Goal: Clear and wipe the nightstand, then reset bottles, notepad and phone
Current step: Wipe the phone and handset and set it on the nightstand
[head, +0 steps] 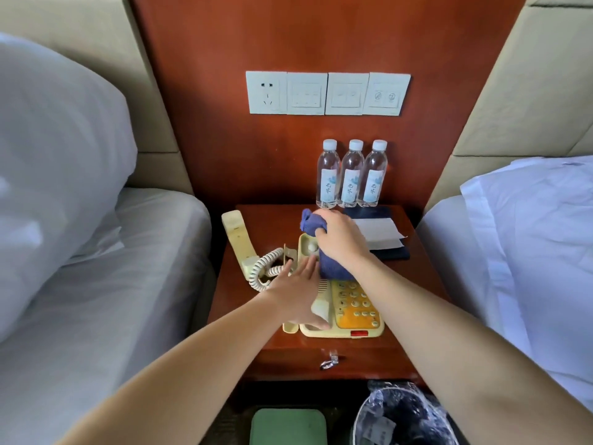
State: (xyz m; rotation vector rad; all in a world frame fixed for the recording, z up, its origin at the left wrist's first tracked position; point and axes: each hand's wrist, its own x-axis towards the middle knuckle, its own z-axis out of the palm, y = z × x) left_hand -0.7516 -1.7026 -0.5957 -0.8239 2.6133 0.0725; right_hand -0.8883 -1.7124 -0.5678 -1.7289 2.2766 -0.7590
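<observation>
Soft even daylight (edges bowed, slightly blurred).

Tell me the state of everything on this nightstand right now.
handset: off its cradle, lying on the nightstand left of the phone base
phone base: cradle empty, cloth on it
cloth: bunched, on the phone base
right hand: grips the cloth
left hand: fingers straight, resting on the phone base
bottles: three, upright, capped
notepad: lying flat
drawer: closed
</observation>
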